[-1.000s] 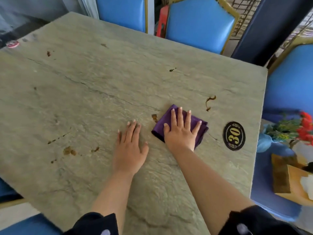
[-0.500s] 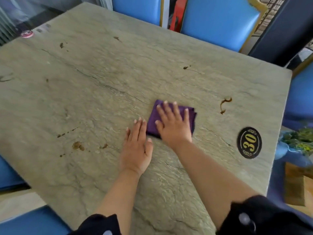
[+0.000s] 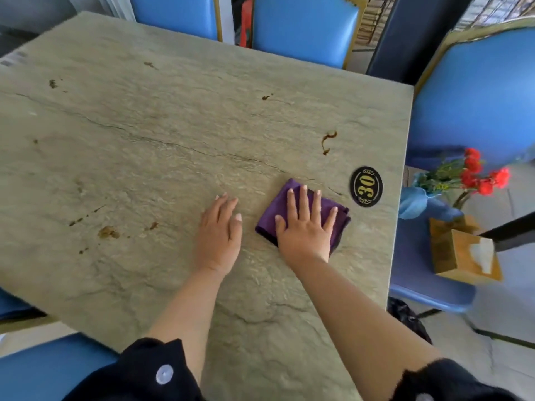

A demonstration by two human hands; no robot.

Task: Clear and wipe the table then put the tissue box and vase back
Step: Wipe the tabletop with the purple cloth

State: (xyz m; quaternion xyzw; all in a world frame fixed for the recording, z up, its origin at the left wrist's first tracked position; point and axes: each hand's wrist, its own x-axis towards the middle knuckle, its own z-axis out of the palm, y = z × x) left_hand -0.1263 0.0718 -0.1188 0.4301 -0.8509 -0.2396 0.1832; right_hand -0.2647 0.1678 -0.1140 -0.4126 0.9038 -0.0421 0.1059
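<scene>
My right hand (image 3: 305, 233) lies flat, palm down, on the folded purple cleaning cloth (image 3: 301, 211), fingers (image 3: 303, 202) stretched out straight and fanned a little apart, the thumb splayed to the left. I am not gripping the cloth; it is pressed under my palm against the greenish stone-patterned table top (image 3: 173, 134), its far corner and right edge showing beyond my fingertips. My left hand (image 3: 220, 230) rests flat on the bare table just beside the cloth, not touching it, fingers close together and extended, holding nothing.

Just to the right of the cloth, near the table's right edge, sits the black oval number plaque with gold "30" (image 3: 366, 186). Beyond it a curly brown streak (image 3: 327, 141) marks the surface, and more brown spots (image 3: 108, 232) lie well to the left of my left hand, with smaller flecks farther back.

The light wooden tissue box (image 3: 463, 253), a white tissue poking from its top, is off the table on the seat of the blue padded chair (image 3: 431, 287) to my right. The blue vase with red flowers and green stems (image 3: 419, 198) stands on the same seat, just behind the box. More blue chairs with gold frames (image 3: 301, 27) stand along the far side of the table. My black sleeves with white buttons (image 3: 162, 371) show at the bottom edge.
</scene>
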